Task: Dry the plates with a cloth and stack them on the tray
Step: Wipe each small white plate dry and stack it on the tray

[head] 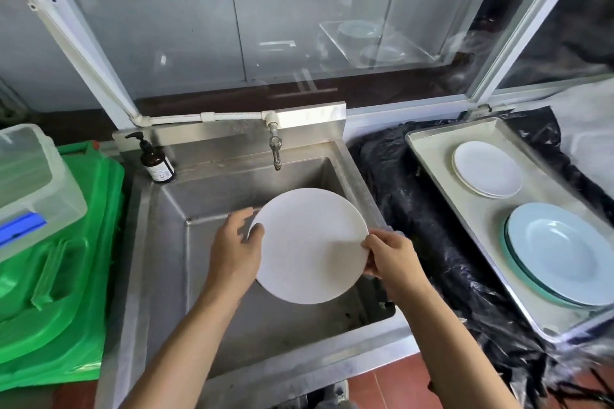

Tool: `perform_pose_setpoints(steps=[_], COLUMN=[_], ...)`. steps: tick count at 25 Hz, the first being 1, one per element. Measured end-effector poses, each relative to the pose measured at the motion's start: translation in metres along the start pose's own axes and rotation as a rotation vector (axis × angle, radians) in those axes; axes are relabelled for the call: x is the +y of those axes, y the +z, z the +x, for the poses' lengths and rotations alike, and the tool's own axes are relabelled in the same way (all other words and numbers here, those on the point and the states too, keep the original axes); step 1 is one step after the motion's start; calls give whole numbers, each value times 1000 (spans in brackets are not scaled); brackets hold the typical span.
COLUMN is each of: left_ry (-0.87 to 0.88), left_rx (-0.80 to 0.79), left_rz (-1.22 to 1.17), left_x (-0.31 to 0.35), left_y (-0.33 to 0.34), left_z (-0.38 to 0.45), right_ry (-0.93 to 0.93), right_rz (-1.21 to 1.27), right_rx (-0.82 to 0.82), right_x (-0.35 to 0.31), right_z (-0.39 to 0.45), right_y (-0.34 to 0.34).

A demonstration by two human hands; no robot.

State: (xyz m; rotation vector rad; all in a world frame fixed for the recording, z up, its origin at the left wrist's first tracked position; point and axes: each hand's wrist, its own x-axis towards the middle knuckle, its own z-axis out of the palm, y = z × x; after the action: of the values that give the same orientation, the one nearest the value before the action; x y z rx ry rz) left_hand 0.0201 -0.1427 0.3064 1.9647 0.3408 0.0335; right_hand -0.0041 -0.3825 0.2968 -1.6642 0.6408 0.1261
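Now both hands' fingers gripping white plate over sink, tray — white stack, blue stack

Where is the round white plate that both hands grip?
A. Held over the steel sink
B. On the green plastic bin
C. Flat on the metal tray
A: the left hand and right hand grip the round white plate by opposite edges above the steel sink.

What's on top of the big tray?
On the tray sit two stacks: white plates at the far end and light blue plates nearer. How many lie under each top plate is hidden. No cloth shows there.
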Motion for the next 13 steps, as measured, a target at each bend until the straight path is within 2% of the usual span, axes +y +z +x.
perform_pose_setpoints(steps=[2, 4, 13], left_ry=[-192, -259, -278], left_rx=[-89, -120, -209], left_rz=[-241, -301, -344], left_x=[1, 1, 51], left_y=[-1, -1, 61], left_z=[5, 7, 0], right_ry=[18, 19, 1], right_rz=[49, 57, 131], right_rx=[23, 39, 222], right_x=[2, 3, 7], right_z=[-3, -5, 25], right_y=[-3, -7, -67])
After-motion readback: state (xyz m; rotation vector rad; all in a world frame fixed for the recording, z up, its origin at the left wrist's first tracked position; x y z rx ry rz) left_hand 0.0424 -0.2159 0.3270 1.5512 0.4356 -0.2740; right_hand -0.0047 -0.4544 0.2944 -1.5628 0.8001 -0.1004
